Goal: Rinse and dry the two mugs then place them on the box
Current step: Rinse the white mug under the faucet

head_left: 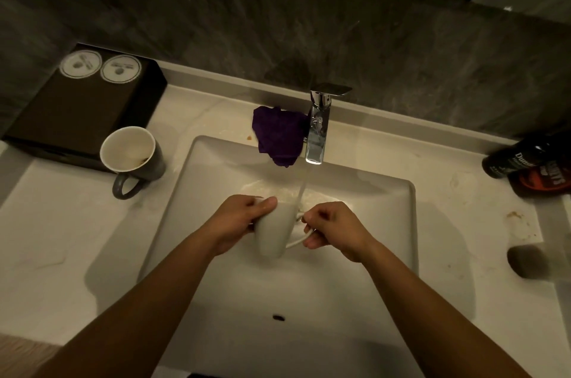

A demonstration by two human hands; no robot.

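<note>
I hold a white mug [273, 230] over the sink [398, 223], tilted with its mouth away from me, under the running water. My left hand [238, 221] wraps the mug's body; my right hand [332, 229] grips its handle. A chrome faucet [318, 127] pours a stream onto the mug's rim. A second mug [133, 156], grey outside and white inside with a brown stain, stands upright on the counter left of the sink. Behind it lies a dark box [83, 105] with two round white coasters on top. A purple cloth [279, 133] hangs over the sink's back edge.
Two dark bottles [525, 165] lie at the counter's right edge. A blurred dark object [528, 261] sits at the right, near brown stains on the counter. A grey stone wall rises behind the faucet.
</note>
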